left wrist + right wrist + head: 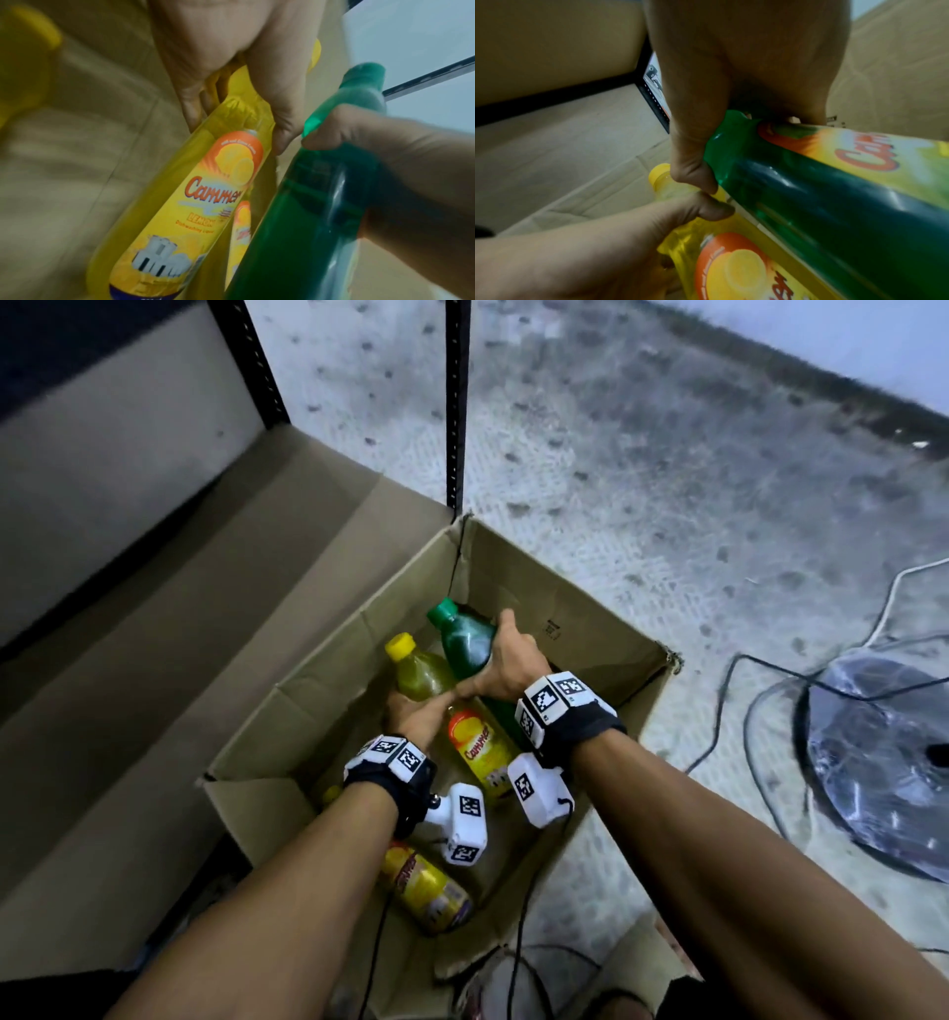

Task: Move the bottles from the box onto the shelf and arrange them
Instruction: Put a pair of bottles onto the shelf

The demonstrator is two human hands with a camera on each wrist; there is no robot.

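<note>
glossy translucent plastic green bottle and yellow bottle; matt corrugated cardboard box.

Seen from above, an open cardboard box sits on the floor right of a shelf. The left hand grips a yellow bottle; the right hand grips a green bottle. Another yellow bottle lies nearer.

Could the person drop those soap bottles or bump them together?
Maybe. The left hand grips the yellow bottle and the right hand grips the green bottle, side by side with thumbs nearly touching, so they could knock together. The box walls are close, so a bottle might catch the cardboard when lifted.
</note>
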